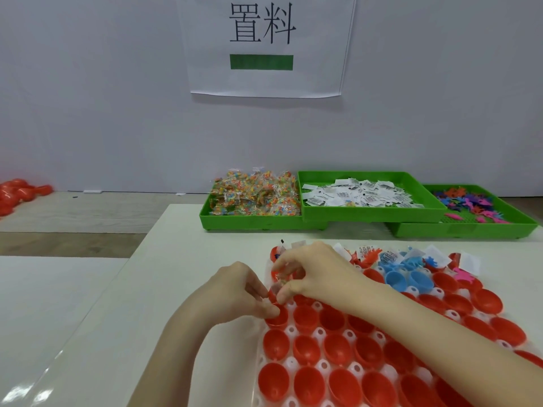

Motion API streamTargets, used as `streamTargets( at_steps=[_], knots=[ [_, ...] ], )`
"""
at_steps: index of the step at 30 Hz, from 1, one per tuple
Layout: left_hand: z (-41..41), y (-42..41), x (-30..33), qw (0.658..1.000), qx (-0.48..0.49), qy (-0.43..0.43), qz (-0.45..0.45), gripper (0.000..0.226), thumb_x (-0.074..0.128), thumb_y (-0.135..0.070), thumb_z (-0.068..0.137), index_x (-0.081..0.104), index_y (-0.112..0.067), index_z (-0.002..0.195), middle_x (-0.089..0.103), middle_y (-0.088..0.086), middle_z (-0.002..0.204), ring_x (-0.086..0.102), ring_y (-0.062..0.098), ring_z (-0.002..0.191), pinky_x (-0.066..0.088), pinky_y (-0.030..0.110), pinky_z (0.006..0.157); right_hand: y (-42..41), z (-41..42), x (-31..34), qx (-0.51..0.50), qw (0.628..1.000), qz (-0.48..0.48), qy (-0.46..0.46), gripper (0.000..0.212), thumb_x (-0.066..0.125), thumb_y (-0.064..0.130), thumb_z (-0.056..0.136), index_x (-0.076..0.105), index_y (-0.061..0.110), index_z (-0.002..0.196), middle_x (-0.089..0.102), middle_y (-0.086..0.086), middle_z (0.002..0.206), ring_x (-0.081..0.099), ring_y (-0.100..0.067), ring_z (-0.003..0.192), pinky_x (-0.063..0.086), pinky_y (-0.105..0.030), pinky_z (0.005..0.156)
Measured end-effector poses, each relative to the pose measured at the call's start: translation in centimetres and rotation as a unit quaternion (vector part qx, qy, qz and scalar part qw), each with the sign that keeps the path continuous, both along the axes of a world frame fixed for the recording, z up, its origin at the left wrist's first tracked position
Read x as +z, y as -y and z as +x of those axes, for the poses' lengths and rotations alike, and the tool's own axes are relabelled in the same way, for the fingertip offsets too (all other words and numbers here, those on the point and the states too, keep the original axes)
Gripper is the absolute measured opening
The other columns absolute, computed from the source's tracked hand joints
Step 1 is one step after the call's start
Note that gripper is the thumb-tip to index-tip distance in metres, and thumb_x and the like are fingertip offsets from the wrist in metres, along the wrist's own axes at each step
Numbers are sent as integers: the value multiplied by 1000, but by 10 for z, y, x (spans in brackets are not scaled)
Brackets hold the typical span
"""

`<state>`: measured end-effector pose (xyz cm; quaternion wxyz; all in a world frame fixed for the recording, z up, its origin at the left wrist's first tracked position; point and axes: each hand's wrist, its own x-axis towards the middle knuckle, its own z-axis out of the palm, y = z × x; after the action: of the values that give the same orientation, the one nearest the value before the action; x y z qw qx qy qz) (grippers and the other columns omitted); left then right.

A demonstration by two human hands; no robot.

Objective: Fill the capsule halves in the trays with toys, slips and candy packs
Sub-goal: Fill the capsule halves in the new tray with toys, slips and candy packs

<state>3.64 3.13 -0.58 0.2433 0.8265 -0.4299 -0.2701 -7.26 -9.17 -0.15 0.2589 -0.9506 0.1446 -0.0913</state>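
Head view looks down on a white tabletop (205, 230) where a clear holder tray (289, 364) of red capsule halves (305, 351) lies at the near right. Both hands meet at the tray's far left corner. The left hand (235, 289) has its fingers curled, pinching the rim of a red half there. The right hand (311, 271) reaches across from the right, its thumb and fingers closed on a small clear candy pack (277, 286) held just above that same half. Farther rows of the tray already carry slips, toys and a few blue halves (396, 279). Along the tabletop's far edge stand three green trays: candy packs (252, 195) on the left, paper slips (352, 193) in the middle, coloured toys (467, 202) on the right. Loose red halves (17, 192) lie on a surface at the far left.
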Motion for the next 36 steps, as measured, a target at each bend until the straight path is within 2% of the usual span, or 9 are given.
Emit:
streamTargets(
  at_steps=[7,11,14,16,18,21,24,29,36],
  knots=[
    [6,-6,5,1000,23,-19,-5,28,77,-42,66,68,-21,82,68,-5,73,56,-3,53,40,9,49,11,-21,23,-4,998,-59,16,49,65,64,62,63,44,107,56,29,83,48,5,72,36,-17,66],
    [25,-15,11,973,159,-25,-166,17,73,-40,70,70,-24,66,69,-6,62,58,0,51,42,20,53,67,-65,60,-139,972,1,188,28,55,69,59,65,46,72,63,34,69,53,5,58,37,-4,55],
    [48,1,18,931,228,-3,-284,16,69,-31,79,68,-25,65,66,-4,63,60,11,60,43,27,62,154,-104,64,-304,921,-70,235,28,55,44,85,69,20,78,71,6,75,55,-6,61,37,-5,55],
    [66,29,20,918,231,22,-322,14,64,-25,84,67,-18,73,65,0,72,56,12,67,41,28,65,216,-126,52,-405,894,-111,157,33,50,31,93,67,3,98,67,-20,101,61,-31,83,43,-22,77],
    [85,59,18,923,227,58,-304,18,58,-23,89,68,-9,94,66,7,90,56,17,81,40,28,75,258,-140,35,-459,880,-119,39,39,46,30,95,59,-1,115,59,-25,118,54,-40,107,41,-39,92],
    [112,93,5,953,197,160,-165,36,48,-29,95,59,-4,118,62,16,118,54,30,107,39,33,86,282,-143,6,-473,869,-107,-95,41,38,28,98,51,1,125,51,-26,129,47,-41,118,38,-40,95],
    [125,107,-7,945,183,269,-21,46,41,-46,94,62,-10,112,65,13,106,56,31,101,39,31,79,285,-136,-15,-459,874,-54,-153,48,37,33,98,42,3,135,40,-22,141,42,-37,126,34,-36,101],
    [122,116,-13,906,219,362,-20,34,59,-42,86,61,-11,97,61,7,88,57,30,91,36,31,70,283,-123,-16,-481,876,-28,-26,25,69,17,81,69,-1,98,65,-22,107,55,-30,86,40,-33,73],
    [122,115,-16,900,247,345,-100,36,63,-37,85,61,-8,107,65,11,103,56,33,100,37,33,71,270,-119,-2,-445,892,67,-37,18,75,3,72,71,1,90,65,-13,97,55,-27,97,37,-26,82]
  ],
)
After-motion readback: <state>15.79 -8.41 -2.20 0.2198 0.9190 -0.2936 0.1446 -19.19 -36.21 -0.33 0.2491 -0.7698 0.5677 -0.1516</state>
